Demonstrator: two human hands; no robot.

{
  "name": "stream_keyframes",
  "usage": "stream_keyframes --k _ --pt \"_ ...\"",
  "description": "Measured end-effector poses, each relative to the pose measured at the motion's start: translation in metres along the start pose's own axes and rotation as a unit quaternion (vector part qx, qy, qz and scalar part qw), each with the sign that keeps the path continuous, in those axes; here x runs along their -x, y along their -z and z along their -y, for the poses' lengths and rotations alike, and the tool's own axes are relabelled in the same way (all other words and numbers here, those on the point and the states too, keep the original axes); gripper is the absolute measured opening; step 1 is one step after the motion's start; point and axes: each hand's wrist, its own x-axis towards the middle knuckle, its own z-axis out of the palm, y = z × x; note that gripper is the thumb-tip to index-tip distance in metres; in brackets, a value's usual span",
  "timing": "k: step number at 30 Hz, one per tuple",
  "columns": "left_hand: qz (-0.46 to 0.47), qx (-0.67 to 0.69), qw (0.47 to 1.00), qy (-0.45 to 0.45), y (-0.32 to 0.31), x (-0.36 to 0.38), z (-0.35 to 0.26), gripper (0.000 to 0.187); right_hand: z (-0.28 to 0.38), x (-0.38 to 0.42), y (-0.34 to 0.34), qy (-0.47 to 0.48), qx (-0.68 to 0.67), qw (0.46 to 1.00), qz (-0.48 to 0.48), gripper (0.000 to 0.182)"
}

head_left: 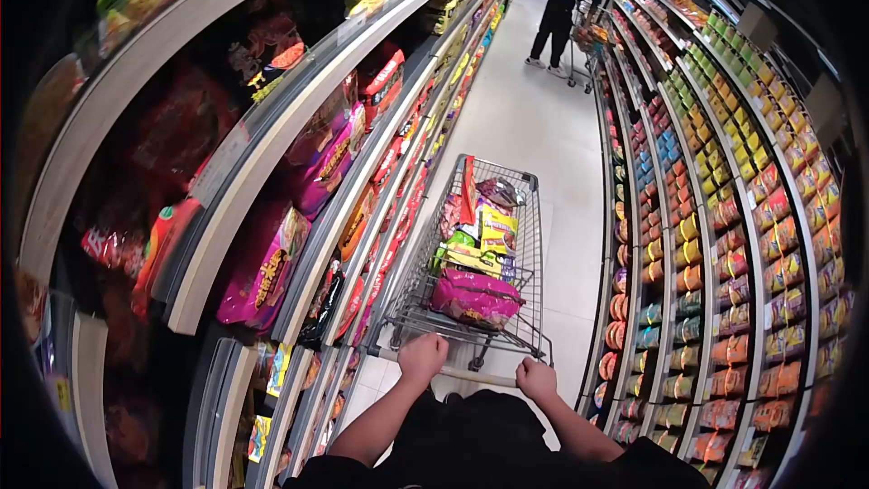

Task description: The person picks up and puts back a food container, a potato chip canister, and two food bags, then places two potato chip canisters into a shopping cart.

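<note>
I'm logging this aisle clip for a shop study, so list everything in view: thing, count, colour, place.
shopping cart: one, grey wire, centre of the aisle, just ahead of the person
pink bag: one, magenta, nearest end of the cart
yellow packets: several, yellow and green, middle of the cart
left shelves: several tiers, white edges, stocked with pink, red and orange bags
right shelves: several tiers, rows of orange, yellow, green and blue cups and packs
floor: pale tiles, running up the aisle
other shopper: one, dark clothes, bent over a second cart at the far end
cart handle: one, pale bar, under both hands
left hand: closed on the handle
right hand: closed on the handle
</note>
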Motion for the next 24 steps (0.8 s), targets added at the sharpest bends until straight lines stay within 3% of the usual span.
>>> stream_keyframes --k 24 --pt "0.016 -0.039 0.999 0.007 -0.05 -0.273 -0.076 0.034 -0.023 -0.278 0.076 0.007 -0.026 0.997 -0.067 0.024"
